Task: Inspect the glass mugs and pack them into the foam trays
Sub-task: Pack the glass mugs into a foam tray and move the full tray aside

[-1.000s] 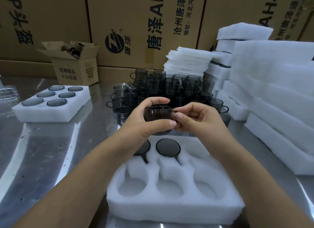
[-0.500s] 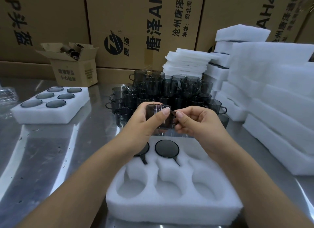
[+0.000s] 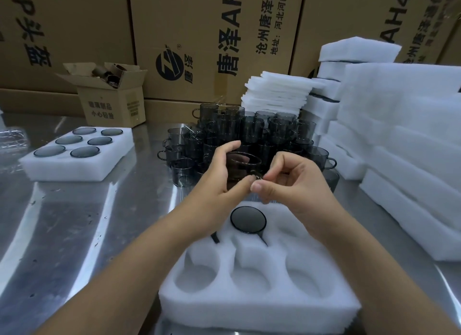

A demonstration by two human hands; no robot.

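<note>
Between my hands is a smoky grey glass mug (image 3: pixel 240 165), held above the far end of a white foam tray (image 3: pixel 259 299). My left hand (image 3: pixel 222 182) grips the mug's body, thumb at the near side. My right hand (image 3: pixel 291 182) pinches the handle. The tray has one mug (image 3: pixel 248 220) seated upside down in its far middle pocket; another far pocket is mostly hidden by my left wrist. Three near pockets hold nothing. A dense cluster of grey mugs (image 3: pixel 252 132) stands behind my hands.
A filled foam tray (image 3: pixel 74 165) with several mugs lies at the left on the steel table (image 3: pixel 74 222). Stacked foam trays (image 3: pixel 409 145) rise on the right, thin foam sheets (image 3: pixel 277 92) behind the mugs. A small open carton (image 3: pixel 112 102) and big cartons (image 3: pixel 212 35) line the back.
The mug has turned in my hands, its rim now tilted up toward me, and my right fingers shifted along the handle. Hands stay over the tray's far end.
</note>
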